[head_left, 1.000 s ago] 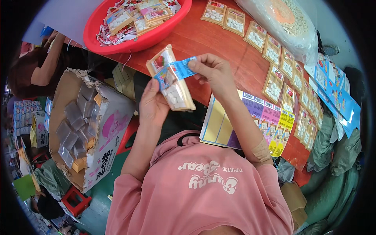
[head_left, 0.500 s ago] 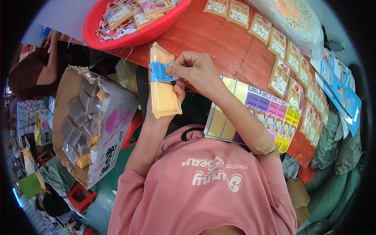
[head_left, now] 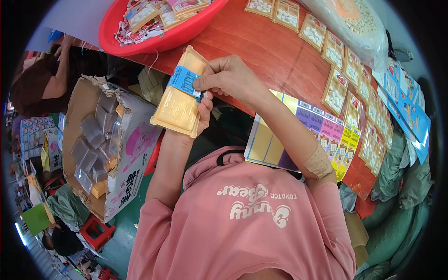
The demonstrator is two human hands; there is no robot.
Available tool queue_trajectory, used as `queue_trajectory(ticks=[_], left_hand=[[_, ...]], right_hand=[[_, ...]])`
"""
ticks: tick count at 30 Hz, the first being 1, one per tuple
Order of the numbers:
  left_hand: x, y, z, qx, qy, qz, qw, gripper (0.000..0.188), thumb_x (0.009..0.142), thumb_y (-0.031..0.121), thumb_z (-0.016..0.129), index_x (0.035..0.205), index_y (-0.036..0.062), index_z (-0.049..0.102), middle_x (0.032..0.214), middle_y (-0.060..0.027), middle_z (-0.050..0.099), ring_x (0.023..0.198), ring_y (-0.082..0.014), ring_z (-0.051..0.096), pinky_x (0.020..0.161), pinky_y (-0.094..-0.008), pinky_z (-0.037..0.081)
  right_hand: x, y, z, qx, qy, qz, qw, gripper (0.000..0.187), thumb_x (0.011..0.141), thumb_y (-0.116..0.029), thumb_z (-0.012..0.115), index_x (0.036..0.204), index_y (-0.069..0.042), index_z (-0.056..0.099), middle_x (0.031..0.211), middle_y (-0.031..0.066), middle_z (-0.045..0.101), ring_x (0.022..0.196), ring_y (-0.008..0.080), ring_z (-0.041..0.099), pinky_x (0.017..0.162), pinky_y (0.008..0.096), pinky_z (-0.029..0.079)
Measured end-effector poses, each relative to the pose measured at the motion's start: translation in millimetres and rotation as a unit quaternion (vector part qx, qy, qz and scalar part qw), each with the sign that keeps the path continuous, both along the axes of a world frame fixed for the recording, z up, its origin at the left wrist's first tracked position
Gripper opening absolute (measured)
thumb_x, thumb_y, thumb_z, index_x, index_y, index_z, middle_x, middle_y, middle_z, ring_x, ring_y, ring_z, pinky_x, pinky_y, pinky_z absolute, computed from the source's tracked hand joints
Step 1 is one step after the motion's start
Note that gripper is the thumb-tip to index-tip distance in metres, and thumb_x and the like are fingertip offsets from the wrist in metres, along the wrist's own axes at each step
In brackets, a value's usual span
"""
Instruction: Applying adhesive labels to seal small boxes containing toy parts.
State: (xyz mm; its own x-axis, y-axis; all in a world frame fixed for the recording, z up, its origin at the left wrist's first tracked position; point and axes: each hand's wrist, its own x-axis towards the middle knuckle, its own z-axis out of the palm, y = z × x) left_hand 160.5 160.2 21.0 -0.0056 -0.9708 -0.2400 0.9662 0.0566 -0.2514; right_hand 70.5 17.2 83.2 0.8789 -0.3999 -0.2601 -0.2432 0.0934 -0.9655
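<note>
A shallow pale-yellow plastic tray (head_left: 176, 113) is held up tilted over the near table edge, its ribbed face towards me. My left hand (head_left: 204, 111) grips it from beneath and along its right side, with most of the fingers hidden. Across the tray's middle lies a blue printed label (head_left: 183, 79). At the label's right end my right hand (head_left: 229, 80) is closed, thumb and forefinger pressing the label's edge against the tray's side.
A red basin (head_left: 182, 33) of filled trays and small packets stands far left on the red table (head_left: 261, 56). An open cardboard box (head_left: 133, 161) holds clear cases. Rows of trays with white pieces (head_left: 334, 100), coloured label sheets (head_left: 322, 133) and a plastic bag (head_left: 361, 32) lie right.
My left hand has turned the tray, swinging its near end left and showing more of its ribbed face. My right hand has stayed at the label, shifting slightly.
</note>
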Motion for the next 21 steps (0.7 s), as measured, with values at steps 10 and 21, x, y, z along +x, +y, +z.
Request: queue_trajectory(ticks=[10, 21], left_hand=[[11, -1, 0, -0.046, -0.028, -0.03, 0.998, 0.055, 0.085, 0.047, 0.052, 0.117, 0.0022, 0.05, 0.096, -0.0251, 0.055, 0.078, -0.0348, 0.062, 0.065, -0.0374, 0.058], [8, 0, -1, -0.073, -0.076, -0.056, 0.993, 0.064, 0.083, 0.054, 0.047, 0.115, -0.0013, 0.046, 0.09, -0.0227, 0.051, 0.064, -0.0281, 0.057, 0.047, -0.03, 0.051]], right_hand=[[6, -5, 4, -0.07, 0.009, 0.046, 0.996, 0.02, 0.071, -0.012, 0.072, 0.058, -0.001, 0.059, 0.056, 0.0032, 0.058, 0.052, 0.007, 0.051, 0.051, 0.0223, 0.04], [0, -14, 19, -0.306, 0.114, 0.092, 0.941, 0.035, 0.065, -0.031, 0.074, 0.06, 0.0, 0.061, 0.052, 0.0033, 0.053, 0.052, 0.0108, 0.05, 0.05, 0.0271, 0.038]])
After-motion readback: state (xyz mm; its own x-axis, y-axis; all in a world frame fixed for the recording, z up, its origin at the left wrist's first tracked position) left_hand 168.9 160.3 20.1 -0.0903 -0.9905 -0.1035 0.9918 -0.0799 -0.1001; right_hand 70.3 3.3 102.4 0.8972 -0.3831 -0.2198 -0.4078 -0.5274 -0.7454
